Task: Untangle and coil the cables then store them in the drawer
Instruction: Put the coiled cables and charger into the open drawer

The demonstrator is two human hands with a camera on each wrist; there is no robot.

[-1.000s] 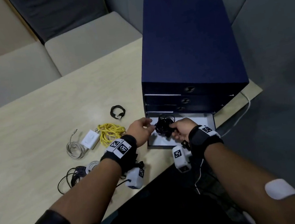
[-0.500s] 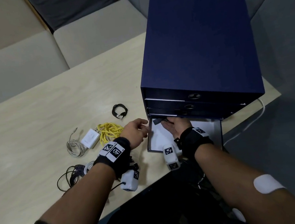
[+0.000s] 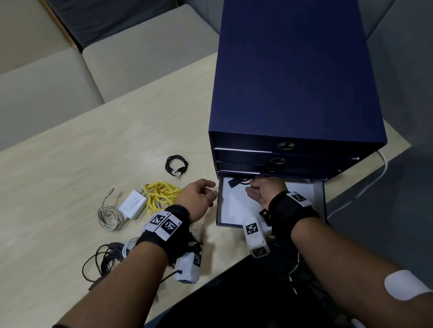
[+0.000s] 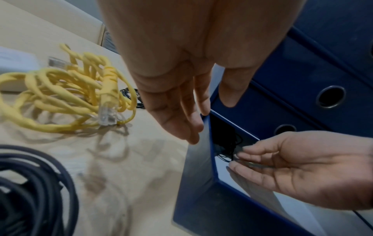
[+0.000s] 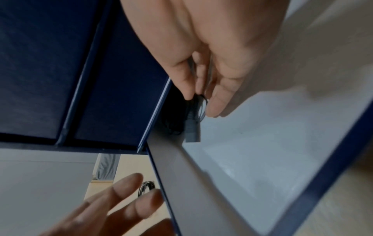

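The navy drawer unit (image 3: 294, 72) stands on the table with its bottom drawer (image 3: 231, 208) pulled out, white inside. A coiled black cable (image 3: 239, 182) lies at the drawer's back, half under the unit. My right hand (image 3: 260, 187) reaches into the drawer and pinches that black cable (image 5: 191, 121) between thumb and fingers (image 5: 214, 102). My left hand (image 3: 209, 190) hovers with relaxed fingers and holds nothing, just outside the drawer's left wall (image 4: 193, 183). In the left wrist view the right hand (image 4: 302, 167) holds the cable (image 4: 228, 143) low in the drawer.
Left of the drawer lie a yellow cable bundle (image 3: 161, 198), a white charger (image 3: 133, 208) with a grey cable, a small black coil (image 3: 176, 165) and a black tangle (image 3: 107, 259) near the table's front edge. A white cord (image 3: 375, 179) hangs off the right side.
My right hand carried the black cable from above the drawer's front to its back, under the unit. The left hand drew away from the cable and stays beside the drawer.
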